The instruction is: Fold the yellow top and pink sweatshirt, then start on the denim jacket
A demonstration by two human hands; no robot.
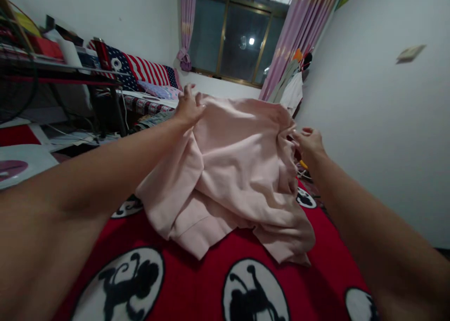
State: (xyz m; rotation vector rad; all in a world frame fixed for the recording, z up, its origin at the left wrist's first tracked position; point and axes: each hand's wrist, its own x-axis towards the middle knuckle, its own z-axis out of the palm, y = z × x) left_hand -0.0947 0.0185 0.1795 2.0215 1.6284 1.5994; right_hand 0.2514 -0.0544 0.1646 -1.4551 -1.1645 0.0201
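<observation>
Pinching a pink top [242, 152] near its upper left corner with the left grip [190, 106], with fingers curled over the cloth; pinching it at its right edge with the right grip [312, 142], thumb against fingertips. Stretched between both grips, hanging in folds below them, and reaching low over a red blanket [190, 283] printed with black figures in white ovals; hard to tell how much is resting on it.

Beyond the left grip and well to its left, set on a surface [101, 81]: a dark red flask [102, 55], upright, with contents hidden; farther left, a white cylinder [70, 53] and a red box [45, 48], with insides out of sight. Seen too small and blurred for reading any label. Behind the left grip, propped by the wall: a cushion [149, 70] in stars and stripes. Past the right grip, hanging beside a lilac curtain [298, 26]: a white garment [292, 93].
</observation>
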